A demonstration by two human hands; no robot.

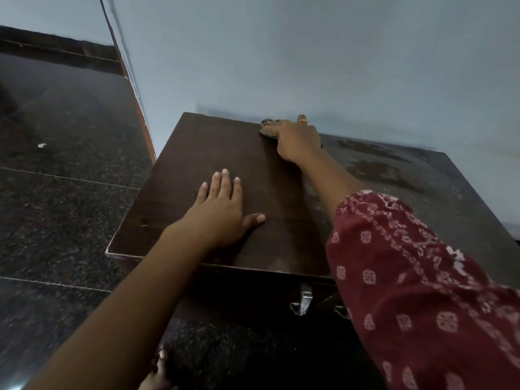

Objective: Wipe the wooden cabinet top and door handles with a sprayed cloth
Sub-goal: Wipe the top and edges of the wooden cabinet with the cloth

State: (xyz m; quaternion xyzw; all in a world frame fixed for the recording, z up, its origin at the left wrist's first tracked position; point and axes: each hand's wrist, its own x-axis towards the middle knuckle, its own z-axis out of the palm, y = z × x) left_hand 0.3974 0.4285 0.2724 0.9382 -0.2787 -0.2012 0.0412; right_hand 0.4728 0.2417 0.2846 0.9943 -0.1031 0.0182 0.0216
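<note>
While the left hand [218,212] lies flat, fingers spread, holding nothing, on the cabinet top [180,175] near its front-left corner, the right hand [298,140] presses a crumpled cloth [268,128] down at the back edge by the wall [309,52]. Rt of it the surface is dusty w/ dark patches. Metal handles [304,301] show below the front edge.

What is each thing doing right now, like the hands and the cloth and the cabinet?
Left hand: flat on the cabinet top, fingers spread, holding nothing.
Right hand: pressing the cloth at the back edge by the wall.
Cloth: bunched up under the right hand.
Cabinet top: left part dark and clean-looking, right part dusty with blotchy marks.
Door handles: metal, on the front below the top, untouched by either hand.
</note>
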